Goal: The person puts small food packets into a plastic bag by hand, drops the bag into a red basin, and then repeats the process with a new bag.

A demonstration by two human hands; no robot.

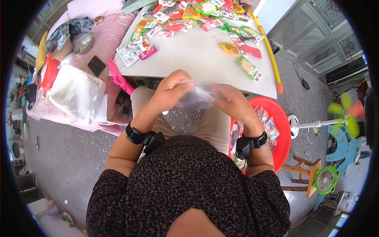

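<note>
Between my two hands, over my lap by the table's front edge, is a clear plastic bag (194, 98). My left hand (173, 89) pinches its upper left side, thumb against fingers. The other side is gripped by my right hand (231, 100), whose fingertips are partly blurred. I cannot make out anything inside the bag. Ahead of my hands is the white table (189, 59), with a heap of small colourful food packets (189, 14) at its far side. A green-and-white packet (248, 68) lies nearer, towards the right edge.
Right of my legs stands a red basin (281, 138) holding several bagged packets. A yellow pole (268, 47) runs along the table's right edge. On the left, a pink-covered surface (112, 29) carries a stack of clear bags (77, 93). A standing fan (343, 110) and wooden stool (314, 173) are at right.
</note>
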